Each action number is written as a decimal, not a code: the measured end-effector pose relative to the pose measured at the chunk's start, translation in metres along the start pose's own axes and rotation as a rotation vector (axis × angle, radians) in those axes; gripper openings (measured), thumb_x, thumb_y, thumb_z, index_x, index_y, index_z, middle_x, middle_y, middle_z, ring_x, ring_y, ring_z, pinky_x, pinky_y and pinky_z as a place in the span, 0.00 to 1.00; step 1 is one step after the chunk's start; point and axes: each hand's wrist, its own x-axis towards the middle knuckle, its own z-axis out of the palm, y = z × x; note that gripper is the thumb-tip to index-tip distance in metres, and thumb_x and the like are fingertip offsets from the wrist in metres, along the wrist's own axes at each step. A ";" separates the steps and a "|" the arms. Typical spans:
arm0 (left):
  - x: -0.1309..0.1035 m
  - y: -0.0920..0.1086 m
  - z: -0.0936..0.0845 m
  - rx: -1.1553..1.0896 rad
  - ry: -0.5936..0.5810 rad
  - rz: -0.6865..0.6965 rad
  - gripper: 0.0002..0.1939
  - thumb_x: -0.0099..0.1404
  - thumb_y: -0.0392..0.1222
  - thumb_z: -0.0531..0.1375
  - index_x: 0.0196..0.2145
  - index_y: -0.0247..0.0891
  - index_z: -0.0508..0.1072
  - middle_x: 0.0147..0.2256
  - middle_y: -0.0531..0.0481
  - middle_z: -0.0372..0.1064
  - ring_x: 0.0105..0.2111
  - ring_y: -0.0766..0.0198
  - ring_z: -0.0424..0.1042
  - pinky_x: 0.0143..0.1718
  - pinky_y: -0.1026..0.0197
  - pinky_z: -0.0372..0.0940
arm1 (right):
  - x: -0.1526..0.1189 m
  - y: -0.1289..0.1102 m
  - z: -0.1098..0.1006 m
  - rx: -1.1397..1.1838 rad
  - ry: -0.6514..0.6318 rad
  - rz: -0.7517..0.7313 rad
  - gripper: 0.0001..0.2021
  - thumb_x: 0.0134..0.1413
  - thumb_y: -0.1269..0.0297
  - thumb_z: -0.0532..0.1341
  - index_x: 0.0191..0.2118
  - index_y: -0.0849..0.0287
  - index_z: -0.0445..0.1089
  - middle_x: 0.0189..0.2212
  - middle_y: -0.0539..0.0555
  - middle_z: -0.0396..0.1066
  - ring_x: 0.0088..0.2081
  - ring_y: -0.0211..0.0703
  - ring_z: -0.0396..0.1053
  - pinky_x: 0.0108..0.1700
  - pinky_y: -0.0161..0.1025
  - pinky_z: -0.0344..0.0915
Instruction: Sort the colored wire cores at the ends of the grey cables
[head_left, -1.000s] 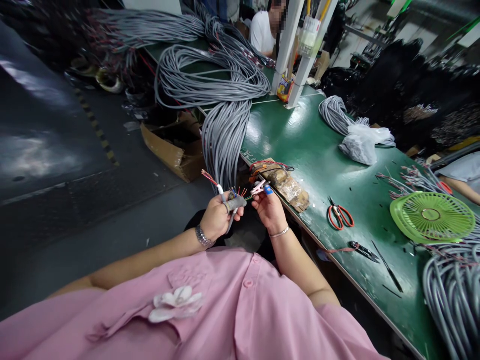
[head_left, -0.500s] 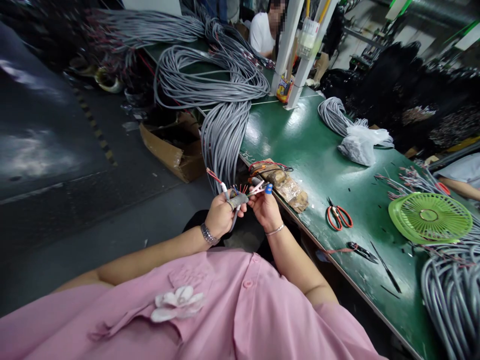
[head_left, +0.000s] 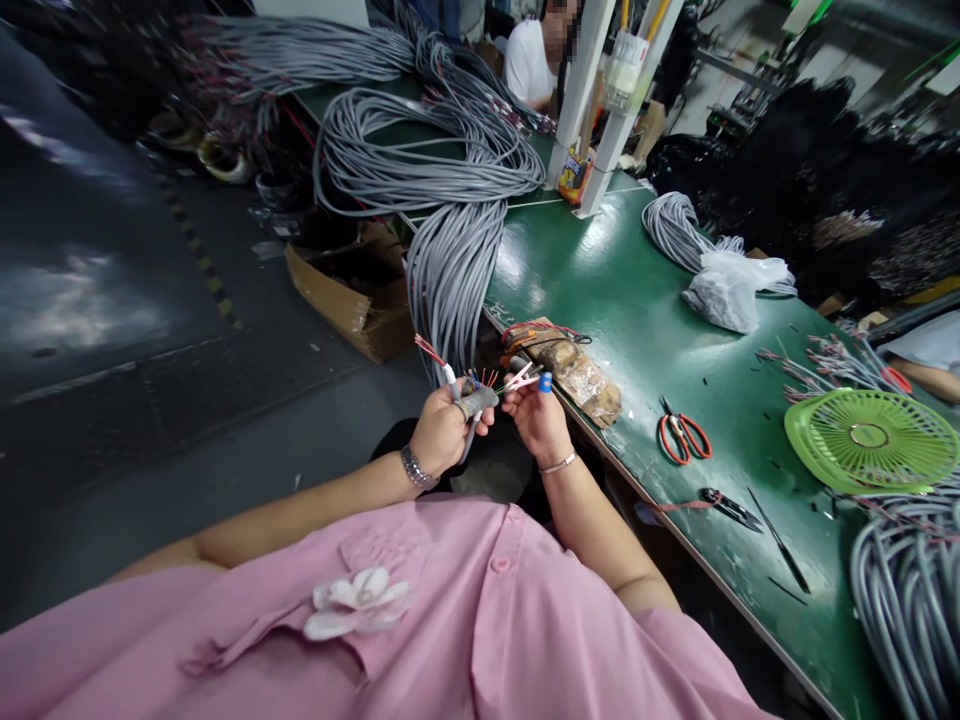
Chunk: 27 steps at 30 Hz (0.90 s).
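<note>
My left hand [head_left: 441,428] is closed around a grey connector-like piece [head_left: 478,402] with several thin coloured wires fanning from its upper edge. A grey cable [head_left: 469,440] hangs below this hand, and a cable end [head_left: 450,375] with bare red wires sticks up beside the thumb. Close on the right, my right hand [head_left: 538,420] pinches a pale pink forked piece [head_left: 519,378], too small to name. A blue cover [head_left: 545,382] sits on one of its fingertips. A thin green wire shows between the two hands.
On the green table [head_left: 637,300] lie a taped brown block [head_left: 581,370], orange-handled cutters [head_left: 682,435], black snips [head_left: 731,508], a thin dark tool [head_left: 780,540] and a green basket [head_left: 870,440]. Grey cable coils [head_left: 427,150] hang over the edge. A cardboard box [head_left: 345,300] stands below; a person [head_left: 529,60] sits beyond.
My right hand has shifted slightly right, away from the connector piece. The left hand keeps its hold. The whole view has moved a little.
</note>
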 end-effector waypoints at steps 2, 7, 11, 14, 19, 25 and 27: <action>0.000 -0.001 0.002 -0.005 0.003 0.000 0.10 0.53 0.42 0.65 0.27 0.34 0.69 0.19 0.52 0.68 0.15 0.70 0.64 0.15 0.68 0.55 | 0.003 0.001 0.000 0.039 0.008 0.032 0.21 0.54 0.44 0.60 0.38 0.59 0.74 0.37 0.53 0.73 0.30 0.34 0.66 0.32 0.32 0.67; 0.001 -0.003 0.003 -0.008 0.019 0.016 0.11 0.53 0.42 0.65 0.26 0.34 0.68 0.19 0.52 0.69 0.15 0.70 0.63 0.15 0.68 0.54 | 0.007 0.004 0.003 0.034 0.036 -0.006 0.22 0.55 0.43 0.58 0.38 0.59 0.73 0.37 0.53 0.73 0.29 0.34 0.65 0.32 0.32 0.67; 0.002 -0.005 -0.001 0.011 0.015 0.009 0.09 0.55 0.42 0.65 0.27 0.35 0.69 0.19 0.52 0.69 0.15 0.70 0.63 0.14 0.69 0.52 | 0.004 0.003 0.001 -0.015 0.012 -0.045 0.22 0.57 0.44 0.56 0.37 0.60 0.74 0.36 0.55 0.72 0.30 0.35 0.65 0.33 0.33 0.67; 0.003 -0.006 -0.002 0.012 0.008 0.007 0.09 0.55 0.41 0.64 0.27 0.35 0.68 0.19 0.52 0.69 0.15 0.70 0.63 0.14 0.68 0.51 | 0.003 0.003 0.000 0.029 0.012 0.010 0.20 0.57 0.45 0.57 0.37 0.58 0.73 0.36 0.53 0.72 0.29 0.35 0.64 0.32 0.33 0.66; 0.002 -0.004 0.001 -0.016 -0.007 0.009 0.09 0.54 0.40 0.65 0.25 0.34 0.68 0.18 0.52 0.68 0.15 0.70 0.63 0.15 0.68 0.53 | 0.009 0.005 0.003 0.099 0.019 0.074 0.20 0.53 0.42 0.59 0.37 0.56 0.71 0.38 0.51 0.71 0.27 0.33 0.62 0.30 0.32 0.66; 0.001 -0.002 0.002 -0.008 0.011 -0.002 0.09 0.54 0.41 0.65 0.26 0.34 0.69 0.18 0.52 0.69 0.15 0.71 0.63 0.14 0.69 0.51 | 0.007 0.003 -0.002 0.073 -0.008 0.010 0.21 0.56 0.43 0.57 0.36 0.58 0.72 0.37 0.53 0.72 0.28 0.34 0.63 0.31 0.33 0.66; 0.001 -0.002 0.002 -0.005 0.010 -0.002 0.09 0.55 0.41 0.65 0.26 0.34 0.69 0.18 0.52 0.68 0.15 0.71 0.63 0.14 0.69 0.51 | 0.005 0.002 -0.006 0.107 -0.015 0.028 0.18 0.57 0.47 0.58 0.35 0.57 0.72 0.39 0.53 0.72 0.29 0.35 0.64 0.31 0.33 0.65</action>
